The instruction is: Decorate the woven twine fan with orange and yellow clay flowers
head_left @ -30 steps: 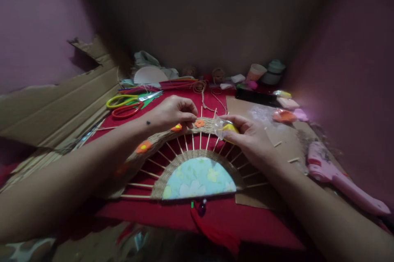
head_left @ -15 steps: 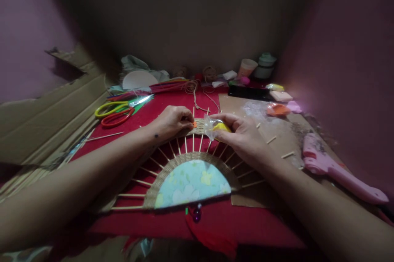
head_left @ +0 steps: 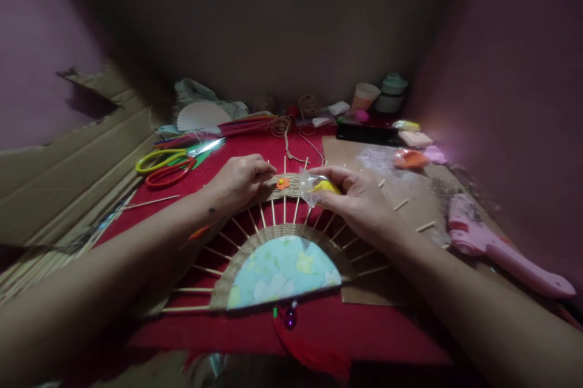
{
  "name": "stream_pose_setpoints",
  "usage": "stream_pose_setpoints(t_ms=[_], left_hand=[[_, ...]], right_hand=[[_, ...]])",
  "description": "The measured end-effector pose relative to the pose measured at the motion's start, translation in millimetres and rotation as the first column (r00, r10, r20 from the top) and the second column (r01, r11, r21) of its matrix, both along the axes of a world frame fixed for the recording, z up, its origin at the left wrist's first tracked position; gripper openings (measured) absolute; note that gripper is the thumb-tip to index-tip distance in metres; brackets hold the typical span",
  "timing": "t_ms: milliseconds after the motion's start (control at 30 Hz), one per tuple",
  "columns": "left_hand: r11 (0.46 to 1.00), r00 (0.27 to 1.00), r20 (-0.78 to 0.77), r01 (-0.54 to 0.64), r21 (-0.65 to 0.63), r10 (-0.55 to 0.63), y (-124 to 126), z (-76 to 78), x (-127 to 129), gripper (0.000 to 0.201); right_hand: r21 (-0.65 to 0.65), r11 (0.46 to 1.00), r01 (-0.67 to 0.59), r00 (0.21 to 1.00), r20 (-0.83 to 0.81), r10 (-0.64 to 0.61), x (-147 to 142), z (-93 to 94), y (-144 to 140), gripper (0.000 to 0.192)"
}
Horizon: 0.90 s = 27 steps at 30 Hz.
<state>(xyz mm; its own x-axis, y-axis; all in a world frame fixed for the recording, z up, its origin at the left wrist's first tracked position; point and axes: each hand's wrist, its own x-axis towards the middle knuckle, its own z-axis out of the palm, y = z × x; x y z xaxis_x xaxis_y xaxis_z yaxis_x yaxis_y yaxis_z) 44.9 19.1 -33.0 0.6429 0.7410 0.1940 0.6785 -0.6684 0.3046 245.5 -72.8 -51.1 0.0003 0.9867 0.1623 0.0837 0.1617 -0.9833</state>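
Fan (head_left: 277, 266) partly hidden under left hand (head_left: 237, 181), fingers curled; right hand (head_left: 359, 200) pinches plastic bag (head_left: 314, 186).

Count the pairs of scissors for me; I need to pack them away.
2: yellow-handled scissors and red-handled scissors, side by side on the red cloth, left of the left hand.

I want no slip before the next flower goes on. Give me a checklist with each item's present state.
1. Orange flower sits on the woven band: ok.
2. Left hand rests on the band beside the flower: ok.
3. Right hand has a grip on the bag: ok.
4. Bag open: cannot tell.
5. Glue gun lies within reach on the right: ok.
6. Flower stuck fast: cannot tell.
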Motion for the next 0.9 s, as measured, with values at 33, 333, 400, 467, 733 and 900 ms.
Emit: stream_pose_setpoints(t_ms=[33,333,400,467,733,900], left_hand=[[0.999,0.999,-0.047,0.011,0.041,-0.009,-3,-2.8,-1,0.027],[0.989,0.961,-0.276,0.052,0.137,-0.012,-23,-16.6,1,0.032],[0.983,0.951,-0.309,0.073,0.168,-0.018,-24,-17.4,2,0.031],[0.974,0.940,-0.341,0.102,0.202,-0.028,-25,-18.2,3,0.028],[0.941,0.905,-0.411,0.225,0.254,-0.106,-27,-22.2,6,0.027],[0.968,0.925,-0.377,0.140,0.210,-0.052,-25,-16.5,3,0.030]], right_hand=[[0.000,1.000,-0.003,1.000,0.000,0.003,0,-0.2,0,0.027],[0.000,1.000,-0.009,1.000,-0.022,0.009,-2,1.0,-1,0.026],[0.001,1.000,-0.012,1.000,-0.016,0.012,-2,1.1,0,0.027],[0.009,1.000,-0.019,0.999,-0.025,0.020,-1,0.6,0,0.027],[0.022,0.999,-0.028,0.999,-0.023,0.028,-1,-0.7,0,0.026],[0.033,0.999,-0.021,0.999,-0.026,0.022,-1,-1.1,0,0.025]])
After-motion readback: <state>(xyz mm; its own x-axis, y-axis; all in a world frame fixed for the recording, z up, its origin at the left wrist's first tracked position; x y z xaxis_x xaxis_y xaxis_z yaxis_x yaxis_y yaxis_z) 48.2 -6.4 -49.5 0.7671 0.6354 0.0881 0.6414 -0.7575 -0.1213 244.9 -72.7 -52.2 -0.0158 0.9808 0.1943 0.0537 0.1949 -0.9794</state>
